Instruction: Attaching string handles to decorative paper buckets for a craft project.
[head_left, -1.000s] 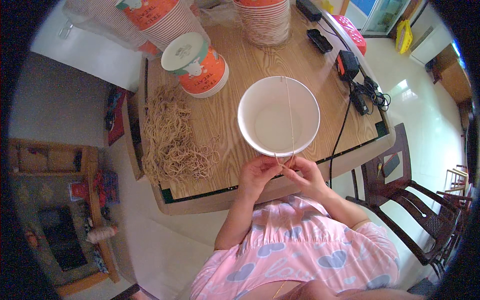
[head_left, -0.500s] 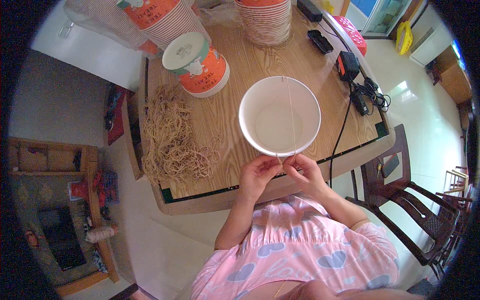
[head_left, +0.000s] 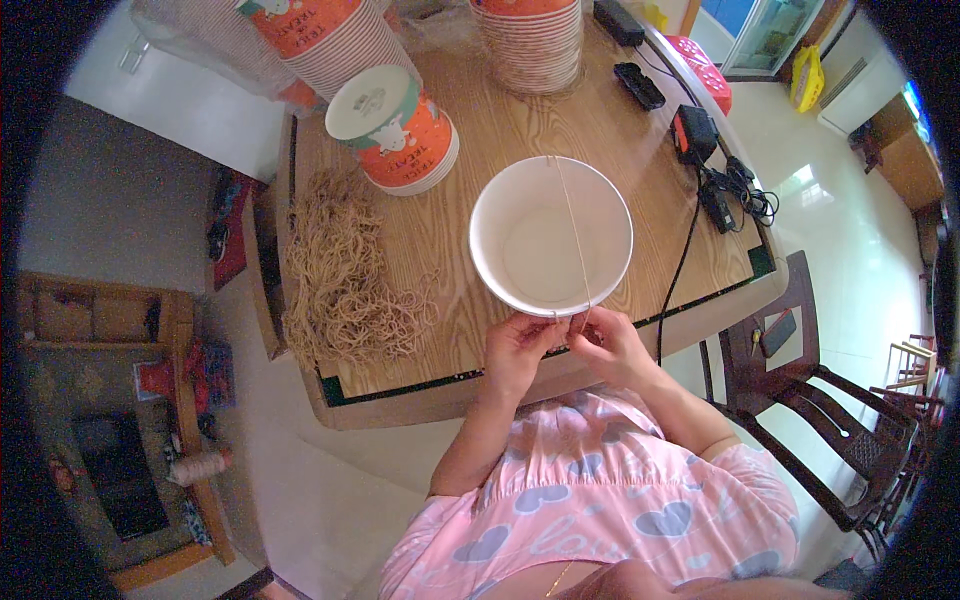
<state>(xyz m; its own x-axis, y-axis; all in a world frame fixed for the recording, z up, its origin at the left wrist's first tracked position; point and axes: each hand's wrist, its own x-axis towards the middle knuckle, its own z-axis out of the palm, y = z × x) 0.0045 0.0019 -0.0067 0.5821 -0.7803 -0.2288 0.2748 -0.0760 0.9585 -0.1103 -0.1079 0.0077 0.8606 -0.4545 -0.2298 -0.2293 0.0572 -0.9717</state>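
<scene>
A round white paper bucket (head_left: 505,215) stands on the table close to me, its mouth facing up. One thin tan string (head_left: 573,220) runs across the opening from the far rim to the near rim. At the near side, my left hand (head_left: 514,352) is closed, its thumb and fingers pinching a string end just below the rim. My right hand (head_left: 612,346) sits right beside it, also closed in a pinch on the string. The exact crossing of the string between the fingertips is too small to make out.
Left on the table lies a heap of tan strings (head_left: 350,290). Beyond it stand an orange-and-green stack of buckets (head_left: 405,150) and taller stacks (head_left: 530,45). Black adapters and cables (head_left: 725,190) lie along the right edge. A dark wooden chair (head_left: 790,370) stands at right.
The bucket has shifted slightly left, and the string across it has become more slanted. My hands have stayed at the near rim, now a little farther apart, still pinching.
</scene>
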